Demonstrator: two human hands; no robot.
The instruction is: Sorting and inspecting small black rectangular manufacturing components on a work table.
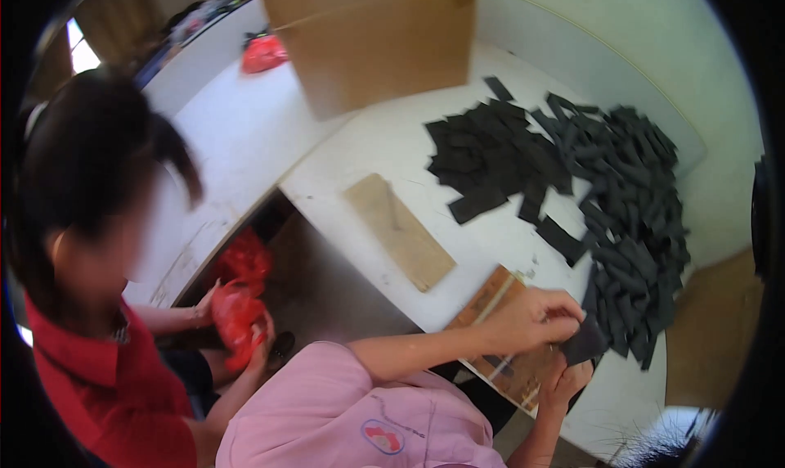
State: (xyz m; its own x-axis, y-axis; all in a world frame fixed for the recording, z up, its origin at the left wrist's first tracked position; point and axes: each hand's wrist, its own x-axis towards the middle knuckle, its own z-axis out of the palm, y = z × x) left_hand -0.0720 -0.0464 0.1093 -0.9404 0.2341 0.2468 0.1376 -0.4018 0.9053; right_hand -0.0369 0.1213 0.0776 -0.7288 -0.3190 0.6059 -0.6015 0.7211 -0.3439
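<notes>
— While I watch the head view, I see my left hand [536,317] and my right hand [568,380] meeting at the near edge of the white tabletop [384,145]. Do you get the same?

— Yes. What do the fingers hold?

— The left fingers [564,304] are curled down and pinched on the upper edge of a black strip [585,343]. The right hand comes up from below, its fingers closed narrow under the same strip. So both hands grip one piece, just at the near end of the big pile of black strips [630,214].

— Where does the strip sit compared with the board?

— It hangs right of a wooden board with light and dark bands [499,304], which lies under my hands at the tabletop edge. A second, plain wooden board [398,231] lies further left, apart from the pile.

— Anything else on the tabletop?

— A large cardboard box [376,38] stands at the far side. More black strips spread in a flatter heap [491,153] beside the tall pile.

— And the other person?

— A person in a red shirt [106,378] sits to my left, both hands on a red plastic bag [237,317] below the tabletop. Another red bag [264,52] lies on the far white surface. My pink sleeve [343,411] fills the lower middle.
</notes>
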